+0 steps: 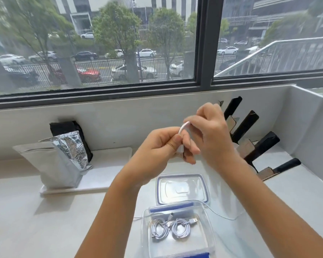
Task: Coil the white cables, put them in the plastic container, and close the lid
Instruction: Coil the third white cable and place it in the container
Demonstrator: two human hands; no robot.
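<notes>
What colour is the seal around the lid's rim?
Blue, on the lid, in the head view.

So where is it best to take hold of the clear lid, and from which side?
Grip the lid by its long right edge, coming from the right. It lies flat on the counter behind the container, whose wall blocks the near edge; the right side looks free.

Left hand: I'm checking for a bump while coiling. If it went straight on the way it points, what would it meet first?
The left hand points up and rightward at the right hand, which holds the same white cable. It would probably meet those fingers first; depth is unclear.
</notes>
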